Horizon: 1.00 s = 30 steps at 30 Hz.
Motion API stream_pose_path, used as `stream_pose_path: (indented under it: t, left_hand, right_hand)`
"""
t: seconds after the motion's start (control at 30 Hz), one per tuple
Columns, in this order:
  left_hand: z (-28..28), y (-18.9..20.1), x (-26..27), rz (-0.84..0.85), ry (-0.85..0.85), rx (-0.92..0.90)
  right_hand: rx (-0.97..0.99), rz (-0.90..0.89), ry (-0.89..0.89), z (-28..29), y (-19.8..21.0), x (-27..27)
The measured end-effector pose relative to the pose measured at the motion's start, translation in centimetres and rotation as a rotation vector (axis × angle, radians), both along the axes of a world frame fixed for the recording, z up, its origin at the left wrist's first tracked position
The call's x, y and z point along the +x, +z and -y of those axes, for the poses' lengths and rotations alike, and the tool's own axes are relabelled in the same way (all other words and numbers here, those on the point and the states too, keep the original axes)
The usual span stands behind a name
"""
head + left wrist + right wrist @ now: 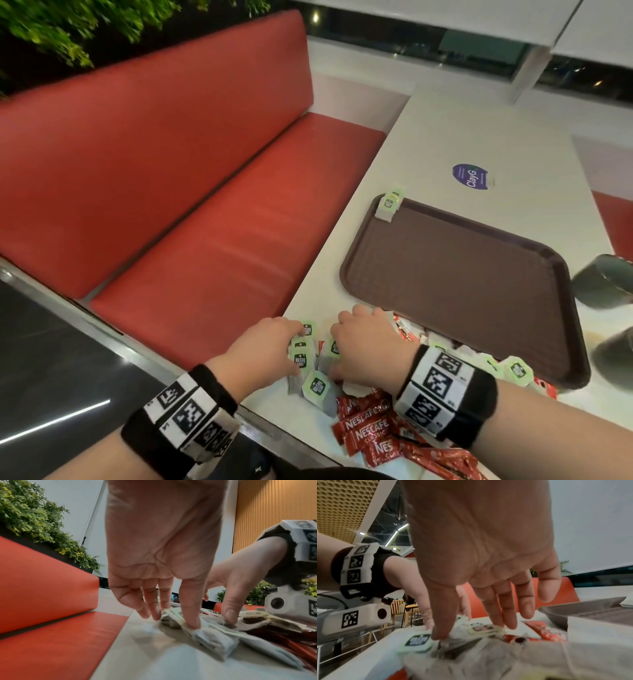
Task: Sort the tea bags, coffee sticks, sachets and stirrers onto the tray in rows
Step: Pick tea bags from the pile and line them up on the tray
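Red bench seating [178,192] flanks the white desk [428,144], where left hand [263,346] and right hand [368,346] press straightened fingers onto loose tea bags [300,359] above coffee sticks [368,431]; one tea bag [388,205] occupies the brown tray [455,284].

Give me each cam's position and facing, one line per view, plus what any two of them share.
Head: worn on the head, looking forward and down at the white table, brown plastic tray and red bench; both wristbanded forearms, left hand and right hand show.
Left wrist: under the left wrist, along the palm to fingers touching the green-labelled tea bags; the right hand shows too.
Right wrist: under the right wrist, along the palm towards the tray; the left hand shows too.
Shared: each wrist view catches the other hand and the tea bags.
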<state>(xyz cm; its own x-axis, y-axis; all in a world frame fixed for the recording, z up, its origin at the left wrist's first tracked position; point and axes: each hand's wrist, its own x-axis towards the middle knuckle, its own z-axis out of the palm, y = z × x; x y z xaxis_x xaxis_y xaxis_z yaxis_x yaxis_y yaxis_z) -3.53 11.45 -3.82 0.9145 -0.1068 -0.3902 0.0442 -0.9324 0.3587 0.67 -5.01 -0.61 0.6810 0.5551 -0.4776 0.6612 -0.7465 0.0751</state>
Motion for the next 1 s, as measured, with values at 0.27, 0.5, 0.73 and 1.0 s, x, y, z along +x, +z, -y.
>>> stream_pose_path:
  t: [0.27, 0.5, 0.73, 1.0]
  left_hand:
    - [0.0, -0.4, 0.5, 0.034, 0.107, -0.2]
    - [-0.2, -0.8, 0.9, 0.029, 0.189, -0.417]
    - [0.0, 0.4, 2.2, -0.056, 0.458, -0.838]
    - [2.1, 3.0, 3.9, -0.374, 0.682, -1.191]
  right_hand:
    - [0.152, 0.013, -0.105, 0.0, -0.8, 0.1]
    - [0.303, -0.17, -0.299, 1.1, -0.8, 1.2]
    - [0.545, -0.232, -0.423, 3.2, 0.7, 2.5]
    - [1.068, -0.784, -0.489, 6.3, 4.2, 3.3]
